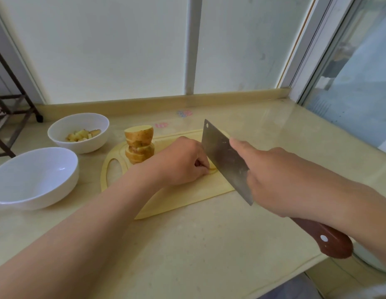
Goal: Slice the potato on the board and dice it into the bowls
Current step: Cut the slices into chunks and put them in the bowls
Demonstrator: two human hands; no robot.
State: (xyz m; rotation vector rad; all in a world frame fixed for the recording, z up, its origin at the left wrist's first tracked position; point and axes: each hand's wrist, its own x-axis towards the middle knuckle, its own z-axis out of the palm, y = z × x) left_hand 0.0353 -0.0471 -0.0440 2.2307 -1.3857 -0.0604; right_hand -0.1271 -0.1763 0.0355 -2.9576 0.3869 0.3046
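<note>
— Steel cleaver in the right hand, fist closed round its handle — why angled so?
— To meet the slice the left hand pins with curled fingertips on the board. Stacked potato slices wait; dice fill the far bowl, near bowl empty.

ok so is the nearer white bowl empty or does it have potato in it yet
Empty. The nearer white bowl shows only bare white inside, while the farther bowl holds potato dice.

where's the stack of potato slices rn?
Head view, left of centre: stack of potato slices stands on the cutting board's far-left end, right of the bowl with dice.
</note>
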